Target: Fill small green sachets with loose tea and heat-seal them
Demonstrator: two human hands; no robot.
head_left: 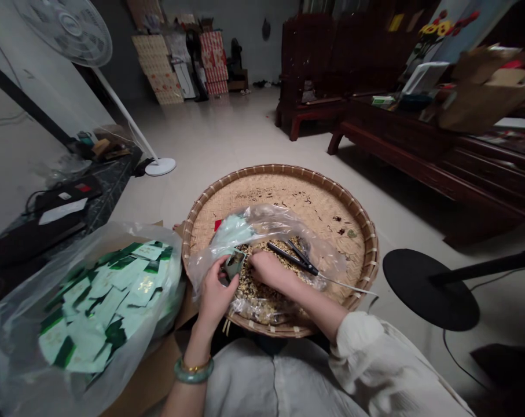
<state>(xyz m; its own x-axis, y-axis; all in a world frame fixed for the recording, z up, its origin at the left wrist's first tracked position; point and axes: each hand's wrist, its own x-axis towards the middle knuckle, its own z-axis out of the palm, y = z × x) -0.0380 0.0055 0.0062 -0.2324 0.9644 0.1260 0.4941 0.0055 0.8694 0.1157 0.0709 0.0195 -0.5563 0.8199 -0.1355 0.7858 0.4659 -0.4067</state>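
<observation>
My left hand (219,292) grips a small green packet (235,263), its mouth opened, over a clear plastic bag (271,217). My right hand (266,269) is closed and reaches down into the loose dried mix of pale and dark bits (262,295), just right of the packet; its fingertips are hidden. Beside the right wrist a black hair straightener (293,259) with a pale cord lies on the mix, its jaws apart. Pale green packets (234,227) sit in the bag's far left part. All of this rests in a round woven bamboo tray (353,231).
Left of the tray, a large plastic bag (10,324) holds many green packets (110,289). A white standing fan (160,167) is beyond it. At right are a black round stand base (431,289) and a dark wooden table (418,145). Stacked boxes (155,63) stand at the back.
</observation>
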